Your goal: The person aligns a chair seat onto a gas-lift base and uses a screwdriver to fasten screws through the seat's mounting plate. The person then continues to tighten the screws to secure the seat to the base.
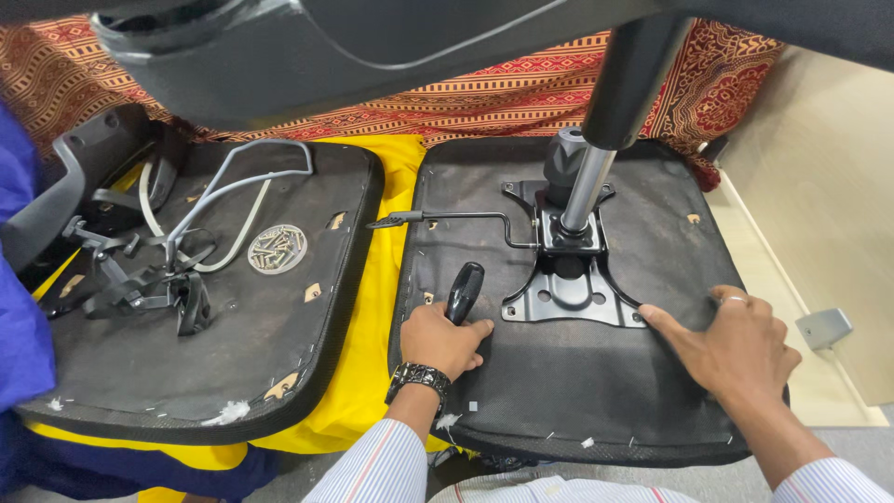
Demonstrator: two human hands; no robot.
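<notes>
An upturned black chair seat (577,391) lies in front of me, with a black metal mechanism plate (570,289) bolted to its underside. A chrome gas cylinder (587,191) rises from the plate toward the chair base above. My left hand (442,340) is shut on a black-handled tool (464,291) that stands on the seat left of the plate. Resting on the seat, my right hand (736,349) has its forefinger pointing at the plate's right corner. A thin lever rod (447,219) runs left from the mechanism.
A second upturned seat (279,373) lies at the left, bearing a round dish of screws (277,249), grey armrest frames (223,191) and black brackets (149,279). Yellow cloth (368,354) lies beneath, patterned red fabric (521,93) behind. A blue sleeve (19,326) shows at the left edge.
</notes>
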